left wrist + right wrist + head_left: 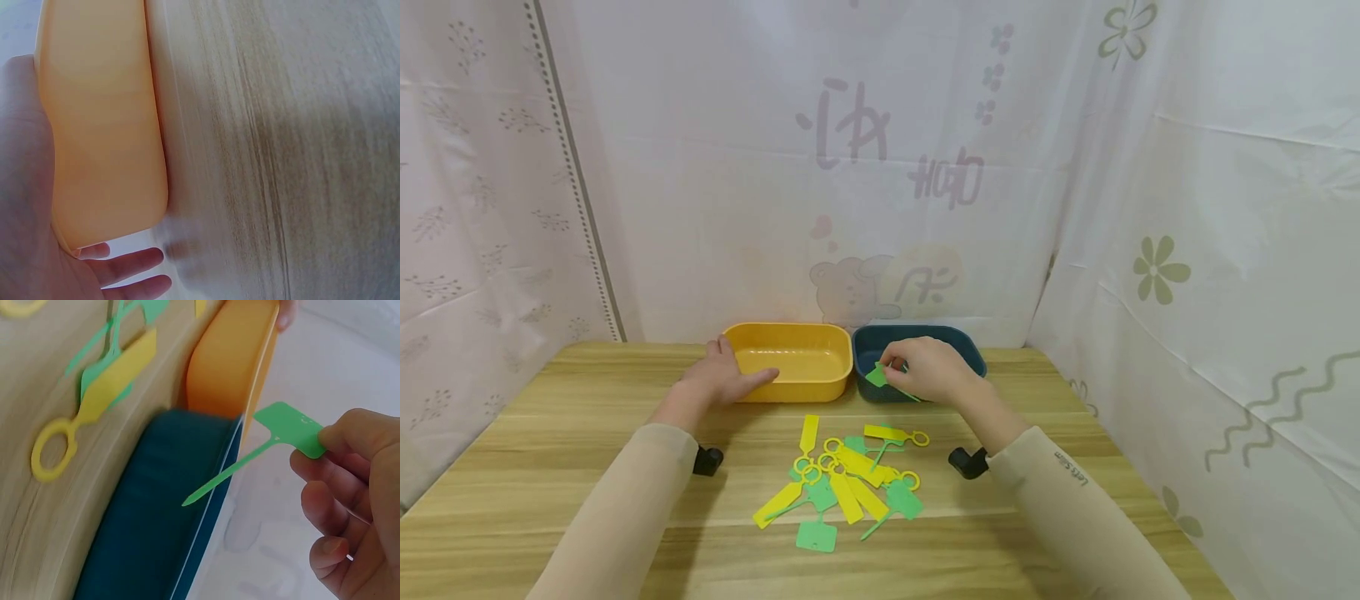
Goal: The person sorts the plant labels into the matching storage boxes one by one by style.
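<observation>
My right hand (pixel 928 367) pinches a green plastic tag (pixel 290 428) by one corner of its flat plate, over the dark blue bin (pixel 958 337). The tag's pointed stem hangs toward the bin's front wall in the right wrist view. My left hand (pixel 718 377) rests against the left end of the yellow bin (pixel 831 390), its thumb along the front rim and its fingers (pixel 128 265) extended past the corner. Below the bins, yellow ring tags (pixel 808 433) and green tags (pixel 816 536) lie in a loose, overlapping pile.
The two bins stand side by side at the back of the wooden table (pixel 550 467), before a printed white curtain (pixel 737 208). A black object (pixel 967 462) shows beside the right wrist and another (pixel 707 460) beside the left.
</observation>
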`<state>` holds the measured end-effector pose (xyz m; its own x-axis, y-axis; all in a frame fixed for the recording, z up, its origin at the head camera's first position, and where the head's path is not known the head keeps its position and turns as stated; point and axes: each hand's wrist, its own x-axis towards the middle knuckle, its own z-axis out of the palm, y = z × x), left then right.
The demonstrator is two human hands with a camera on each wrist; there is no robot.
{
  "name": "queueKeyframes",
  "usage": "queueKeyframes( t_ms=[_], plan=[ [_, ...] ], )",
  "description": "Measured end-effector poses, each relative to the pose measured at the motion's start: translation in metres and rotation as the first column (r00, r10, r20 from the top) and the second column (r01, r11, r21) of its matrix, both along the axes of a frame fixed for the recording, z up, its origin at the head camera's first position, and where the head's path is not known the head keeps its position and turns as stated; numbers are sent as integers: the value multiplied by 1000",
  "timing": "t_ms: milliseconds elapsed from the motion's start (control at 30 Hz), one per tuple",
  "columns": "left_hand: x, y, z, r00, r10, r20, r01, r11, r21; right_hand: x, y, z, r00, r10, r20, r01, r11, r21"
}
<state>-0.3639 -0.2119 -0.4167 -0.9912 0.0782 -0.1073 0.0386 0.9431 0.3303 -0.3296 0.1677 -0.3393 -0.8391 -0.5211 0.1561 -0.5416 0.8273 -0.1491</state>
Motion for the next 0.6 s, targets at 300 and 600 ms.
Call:
queueKeyframes(
  t_ms=[300, 600],
  plan=[
    [2, 1, 4, 1000, 2, 3, -2, 1000, 6, -21, 26, -5, 994, -76, -76, 71, 995, -74],
    [-1, 1, 2, 1000, -12, 29, 13, 1000, -3, -36, 44, -10, 988, -136, -74, 123, 981, -153]
  ],
)
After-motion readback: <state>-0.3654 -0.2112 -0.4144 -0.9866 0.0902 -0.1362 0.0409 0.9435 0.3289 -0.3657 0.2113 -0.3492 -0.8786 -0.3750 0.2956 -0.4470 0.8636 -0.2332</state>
